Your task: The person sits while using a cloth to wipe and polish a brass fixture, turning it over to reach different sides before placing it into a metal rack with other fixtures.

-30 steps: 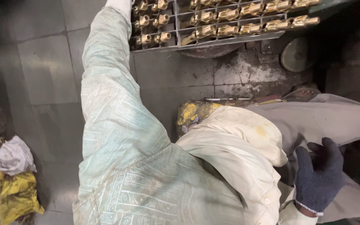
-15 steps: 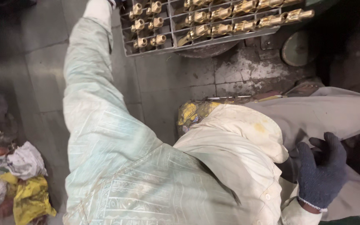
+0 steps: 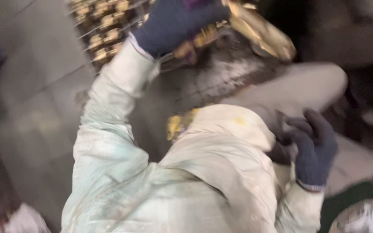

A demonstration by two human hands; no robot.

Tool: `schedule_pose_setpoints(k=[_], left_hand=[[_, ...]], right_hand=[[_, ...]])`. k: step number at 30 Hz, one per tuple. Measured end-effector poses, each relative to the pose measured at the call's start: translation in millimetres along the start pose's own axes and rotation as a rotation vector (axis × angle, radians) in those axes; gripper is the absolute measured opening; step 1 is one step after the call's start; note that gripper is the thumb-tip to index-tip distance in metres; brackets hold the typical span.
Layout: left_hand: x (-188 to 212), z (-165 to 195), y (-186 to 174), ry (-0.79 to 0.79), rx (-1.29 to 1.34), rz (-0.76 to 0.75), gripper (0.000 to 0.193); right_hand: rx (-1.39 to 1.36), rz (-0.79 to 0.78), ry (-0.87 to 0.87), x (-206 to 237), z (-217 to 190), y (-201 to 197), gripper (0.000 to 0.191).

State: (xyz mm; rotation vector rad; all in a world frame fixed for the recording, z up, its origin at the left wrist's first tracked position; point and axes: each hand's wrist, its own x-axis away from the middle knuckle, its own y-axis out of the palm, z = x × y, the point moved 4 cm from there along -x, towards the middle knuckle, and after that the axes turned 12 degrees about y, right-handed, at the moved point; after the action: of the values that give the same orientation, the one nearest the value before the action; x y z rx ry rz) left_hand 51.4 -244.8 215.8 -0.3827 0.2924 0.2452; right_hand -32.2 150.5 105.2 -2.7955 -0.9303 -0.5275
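Reaching far and up in the head view, the left hand [image 3: 175,21], in a dark blue knit glove, is closed around a shiny, brass-coloured metal piece [image 3: 262,32] with a rounded, elongated shape, held at the far edge above a wire rack [image 3: 104,30]. The rack, far left, carries rows of small brass-coloured fittings; motion blur softens their shapes. A pale, stained, crumpled fabric sleeve [image 3: 109,129] runs from near to far and hides part of the rack. The right hand [image 3: 314,149], gloved alike, rests on the person's pale trouser leg [image 3: 298,90] at near right, fingers loosely curled and holding nothing. Grey tiled floor [image 3: 31,86] lies left, with crumpled rags [image 3: 22,220] at near left.
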Motion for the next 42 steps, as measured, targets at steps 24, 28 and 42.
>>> schedule_pose_setpoints(k=[24, 28, 42], left_hand=[[27.8, -22.4, 297.5, -0.128, 0.585, -0.712, 0.031], [30.5, -24.8, 297.0, -0.22, 0.593, -0.687, 0.029], [39.0, -35.1, 300.7, -0.301, 0.596, -0.598, 0.024]], right_hand=[[-0.292, 0.4, 0.092, 142.7, 58.6, -64.7, 0.043], [-0.219, 0.383, 0.092, 145.1, 58.6, -66.9, 0.048], [0.481, 0.568, -0.161, 136.8, 31.7, -69.8, 0.085]])
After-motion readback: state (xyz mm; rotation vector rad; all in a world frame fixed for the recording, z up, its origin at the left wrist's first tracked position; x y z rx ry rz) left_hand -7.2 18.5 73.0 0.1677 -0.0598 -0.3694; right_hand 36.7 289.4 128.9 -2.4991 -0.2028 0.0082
